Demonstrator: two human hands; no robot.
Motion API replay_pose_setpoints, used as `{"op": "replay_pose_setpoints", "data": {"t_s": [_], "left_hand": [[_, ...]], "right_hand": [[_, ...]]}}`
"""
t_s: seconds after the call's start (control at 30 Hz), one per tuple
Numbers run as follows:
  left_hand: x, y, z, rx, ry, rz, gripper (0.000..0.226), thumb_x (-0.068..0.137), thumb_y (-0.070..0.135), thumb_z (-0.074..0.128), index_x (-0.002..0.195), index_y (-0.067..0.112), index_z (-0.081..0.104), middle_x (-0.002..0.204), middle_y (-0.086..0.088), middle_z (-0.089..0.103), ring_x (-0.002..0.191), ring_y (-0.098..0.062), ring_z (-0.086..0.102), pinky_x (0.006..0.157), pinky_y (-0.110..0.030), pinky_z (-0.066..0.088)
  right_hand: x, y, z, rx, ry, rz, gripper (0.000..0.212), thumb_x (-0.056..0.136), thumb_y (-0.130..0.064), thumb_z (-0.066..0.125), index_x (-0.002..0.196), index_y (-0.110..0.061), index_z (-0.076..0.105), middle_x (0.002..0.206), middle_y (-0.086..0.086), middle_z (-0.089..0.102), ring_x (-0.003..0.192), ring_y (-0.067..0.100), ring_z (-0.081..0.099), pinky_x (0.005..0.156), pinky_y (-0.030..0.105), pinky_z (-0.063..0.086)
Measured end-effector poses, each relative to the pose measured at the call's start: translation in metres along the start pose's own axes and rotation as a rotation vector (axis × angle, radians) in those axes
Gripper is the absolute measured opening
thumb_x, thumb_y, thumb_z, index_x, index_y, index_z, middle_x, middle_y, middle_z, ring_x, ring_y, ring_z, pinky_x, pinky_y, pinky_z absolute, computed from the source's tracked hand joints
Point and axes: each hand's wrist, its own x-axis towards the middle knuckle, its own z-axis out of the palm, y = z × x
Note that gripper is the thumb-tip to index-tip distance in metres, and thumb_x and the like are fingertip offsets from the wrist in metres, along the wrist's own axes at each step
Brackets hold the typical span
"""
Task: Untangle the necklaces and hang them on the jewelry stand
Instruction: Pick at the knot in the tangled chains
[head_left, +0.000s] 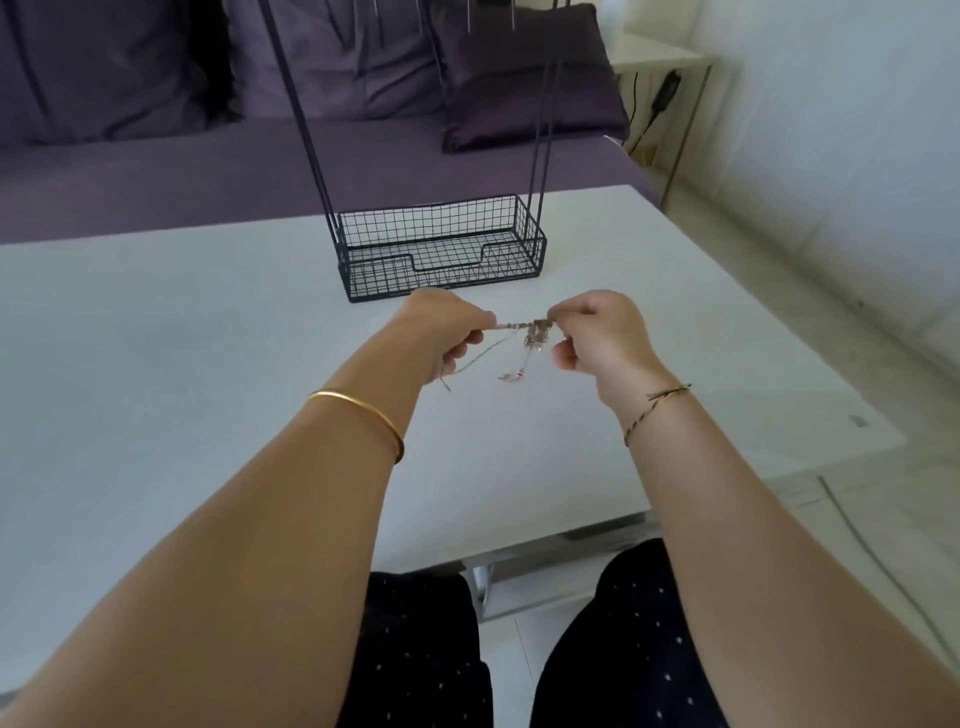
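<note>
Both of the person's arms reach out over the white counter (156, 364). The tangled necklaces (535, 335) are held in the air between the two hands, just above the counter and in front of the jewelry stand (441, 249). The left grip (447, 332) is closed, pinching one end of a short taut stretch of chain. The right grip (597, 338) is closed too, pinching the knotted clump at the other end. Loose strands hang down from the tangle, one trailing under the left grip. The stand's black wire basket base sits on the counter, and its thin uprights rise out of the top of the view. A gold bangle (363, 415) circles the left forearm, and a thread bracelet (654, 410) the right wrist. Behind the counter is a purple sofa (156, 156) with a dark cushion (524, 83).
</note>
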Motion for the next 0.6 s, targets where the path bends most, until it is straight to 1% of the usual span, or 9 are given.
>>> {"op": "replay_pose_setpoints", "data": {"t_s": [0.07,0.17,0.27,0.33,0.4,0.43,0.5,0.53,0.6], "left_hand": [[0.006,0.002,0.005,0.137,-0.048,0.015,0.018,0.087,0.007,0.062,0.104,0.001,0.064,0.078,-0.007,0.054,0.059,-0.014,0.038,0.053,-0.023,0.032],[0.016,0.005,0.009,0.282,-0.068,0.027,0.027,0.086,0.003,0.06,0.113,-0.001,0.062,0.083,-0.012,0.051,0.061,-0.019,0.042,0.055,-0.025,0.037],[0.025,0.007,0.011,0.303,-0.035,0.036,0.019,0.089,0.005,0.056,0.104,-0.005,0.062,0.079,-0.015,0.058,0.061,-0.024,0.048,0.062,-0.029,0.041],[0.026,0.005,0.013,0.258,-0.054,-0.006,0.012,0.093,0.006,0.052,0.092,-0.001,0.062,0.068,-0.012,0.061,0.052,-0.02,0.049,0.054,-0.024,0.04],[0.027,-0.001,0.014,0.174,-0.088,-0.068,0.017,0.096,0.008,0.047,0.085,0.004,0.059,0.057,-0.007,0.064,0.046,-0.015,0.052,0.045,-0.018,0.041],[0.028,-0.004,0.014,0.119,-0.102,-0.094,0.019,0.098,0.011,0.045,0.086,0.005,0.058,0.055,-0.006,0.065,0.044,-0.013,0.053,0.045,-0.017,0.041],[0.028,-0.008,0.014,0.012,-0.124,-0.145,0.021,0.101,0.018,0.042,0.088,0.008,0.055,0.053,-0.003,0.066,0.038,-0.011,0.05,0.045,-0.017,0.039],[0.029,-0.009,0.014,-0.038,-0.125,-0.174,0.022,0.101,0.021,0.041,0.088,0.009,0.053,0.054,-0.003,0.066,0.034,-0.009,0.048,0.042,-0.015,0.037],[0.028,-0.01,0.013,-0.123,-0.1,-0.226,0.019,0.1,0.022,0.043,0.087,0.012,0.051,0.064,-0.002,0.064,0.033,-0.006,0.043,0.035,-0.01,0.031]], "right_hand": [[0.004,0.011,-0.004,0.018,0.037,-0.01,0.031,0.089,0.005,0.044,0.068,-0.013,0.059,0.074,0.001,0.056,0.051,0.018,0.05,0.068,0.039,0.051],[0.01,0.022,-0.007,0.114,0.082,0.045,0.032,0.089,0.004,0.045,0.07,-0.017,0.059,0.072,-0.002,0.055,0.059,0.015,0.051,0.068,0.035,0.048],[0.013,0.031,-0.007,0.275,0.045,0.197,0.024,0.086,0.005,0.049,0.073,-0.013,0.061,0.075,0.003,0.055,0.074,0.016,0.052,0.074,0.028,0.051],[0.016,0.034,-0.006,0.333,0.007,0.267,0.016,0.086,0.002,0.051,0.075,-0.007,0.058,0.086,0.01,0.058,0.086,0.018,0.055,0.08,0.029,0.053],[0.019,0.032,-0.003,0.357,-0.021,0.268,0.013,0.09,-0.005,0.05,0.079,-0.008,0.057,0.088,0.011,0.061,0.091,0.02,0.058,0.087,0.033,0.051],[0.019,0.03,0.0,0.345,-0.037,0.253,0.013,0.092,-0.008,0.048,0.082,-0.009,0.056,0.085,0.01,0.064,0.088,0.02,0.061,0.085,0.032,0.049],[0.018,0.025,0.005,0.305,-0.075,0.197,0.016,0.094,-0.006,0.041,0.082,-0.01,0.05,0.074,0.01,0.065,0.068,0.017,0.064,0.072,0.026,0.047],[0.016,0.024,0.008,0.293,-0.087,0.17,0.019,0.094,-0.003,0.037,0.08,-0.01,0.048,0.069,0.01,0.063,0.055,0.014,0.063,0.064,0.025,0.045],[0.011,0.025,0.013,0.288,-0.081,0.145,0.021,0.097,-0.003,0.036,0.081,-0.011,0.047,0.063,0.007,0.057,0.042,0.012,0.061,0.059,0.028,0.045]]}}
